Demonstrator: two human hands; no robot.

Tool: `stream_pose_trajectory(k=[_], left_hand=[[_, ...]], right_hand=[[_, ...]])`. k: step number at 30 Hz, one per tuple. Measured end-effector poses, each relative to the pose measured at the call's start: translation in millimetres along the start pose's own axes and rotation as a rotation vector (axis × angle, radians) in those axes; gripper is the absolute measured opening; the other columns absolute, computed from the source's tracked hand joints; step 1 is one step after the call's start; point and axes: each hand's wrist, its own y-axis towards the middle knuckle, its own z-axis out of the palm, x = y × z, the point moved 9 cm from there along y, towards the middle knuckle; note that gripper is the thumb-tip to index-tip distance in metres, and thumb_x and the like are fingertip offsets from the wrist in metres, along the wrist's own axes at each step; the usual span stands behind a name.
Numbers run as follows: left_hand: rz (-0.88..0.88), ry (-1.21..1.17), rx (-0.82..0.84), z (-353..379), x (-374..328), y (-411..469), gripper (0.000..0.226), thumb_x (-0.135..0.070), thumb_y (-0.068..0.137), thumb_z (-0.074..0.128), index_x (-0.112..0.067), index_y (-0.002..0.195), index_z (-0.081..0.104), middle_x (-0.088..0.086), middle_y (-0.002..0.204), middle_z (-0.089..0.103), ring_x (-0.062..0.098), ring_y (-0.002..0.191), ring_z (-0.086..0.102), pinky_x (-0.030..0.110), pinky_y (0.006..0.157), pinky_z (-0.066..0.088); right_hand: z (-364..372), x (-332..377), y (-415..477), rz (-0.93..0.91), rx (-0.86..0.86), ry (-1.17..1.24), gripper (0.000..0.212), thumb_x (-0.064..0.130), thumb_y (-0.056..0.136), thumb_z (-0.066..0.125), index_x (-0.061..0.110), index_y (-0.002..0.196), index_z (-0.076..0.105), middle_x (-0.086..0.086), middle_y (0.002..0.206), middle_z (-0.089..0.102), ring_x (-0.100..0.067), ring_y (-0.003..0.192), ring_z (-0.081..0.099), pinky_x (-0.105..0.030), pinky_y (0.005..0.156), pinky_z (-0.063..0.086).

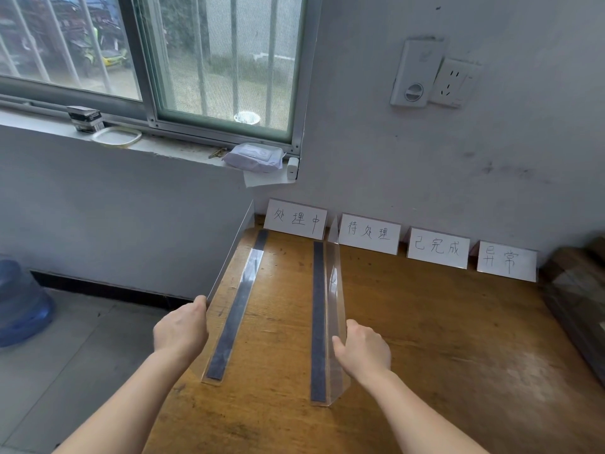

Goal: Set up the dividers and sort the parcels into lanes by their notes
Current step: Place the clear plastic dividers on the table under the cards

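Plastic, clear and glossy: left hand (181, 326) grips left divider (235, 306), right hand (363, 352) grips right divider (334, 290), fingertips hard to make out.

first card (295, 219) — 处理中 | second card (369, 233) — 待处理 | third card (438, 247) — probably 已完成 | fourth card (506, 261) — 异常

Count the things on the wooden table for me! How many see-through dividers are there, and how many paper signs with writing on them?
Clear dividers: 2, the left divider and the right divider
Paper signs: 4
Total: 6
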Motion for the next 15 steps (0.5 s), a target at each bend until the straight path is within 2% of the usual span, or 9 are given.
stream_pose_trajectory(k=[3, 7, 11, 15], left_hand=[[0.009, -0.013, -0.010, 2.2, 0.9, 0.5, 0.012, -0.018, 0.097, 0.049, -0.024, 0.106, 0.051, -0.009, 0.088, 0.064, 0.014, 0.069, 0.055, 0.027, 0.049, 0.035], [0.009, -0.031, -0.015, 2.4, 0.9, 0.2, 0.018, -0.018, 0.097, 0.048, -0.026, 0.113, 0.052, -0.008, 0.095, 0.066, 0.014, 0.071, 0.054, 0.027, 0.051, 0.037], [0.007, -0.038, 0.003, 3.3, -1.1, -2.4, 0.022, -0.016, 0.097, 0.047, -0.025, 0.117, 0.050, -0.007, 0.100, 0.066, 0.014, 0.074, 0.052, 0.027, 0.052, 0.036], [0.021, -0.065, 0.012, 4.0, -5.2, -2.9, 0.020, -0.016, 0.098, 0.047, -0.022, 0.117, 0.050, -0.006, 0.098, 0.065, 0.014, 0.073, 0.053, 0.027, 0.053, 0.038]], right_hand=[[0.7, 1.1, 0.1, -0.001, 0.009, -0.002, 0.037, 0.036, 0.101, 0.046, 0.016, 0.131, 0.052, 0.001, 0.117, 0.067, -0.017, 0.102, 0.067, -0.028, 0.077, 0.057], [2.3, 1.7, 0.9, -0.007, 0.006, -0.011, 0.029, 0.031, 0.101, 0.046, 0.017, 0.124, 0.055, 0.002, 0.107, 0.068, -0.016, 0.092, 0.066, -0.026, 0.071, 0.056], [3.6, 2.2, 2.2, -0.011, -0.001, 0.007, 0.027, 0.031, 0.100, 0.047, 0.018, 0.123, 0.056, 0.003, 0.105, 0.068, -0.014, 0.089, 0.066, -0.025, 0.070, 0.056], [2.9, 2.9, 2.2, -0.016, -0.008, 0.018, 0.033, 0.035, 0.100, 0.049, 0.017, 0.127, 0.055, 0.002, 0.114, 0.068, -0.015, 0.099, 0.067, -0.026, 0.076, 0.058]])
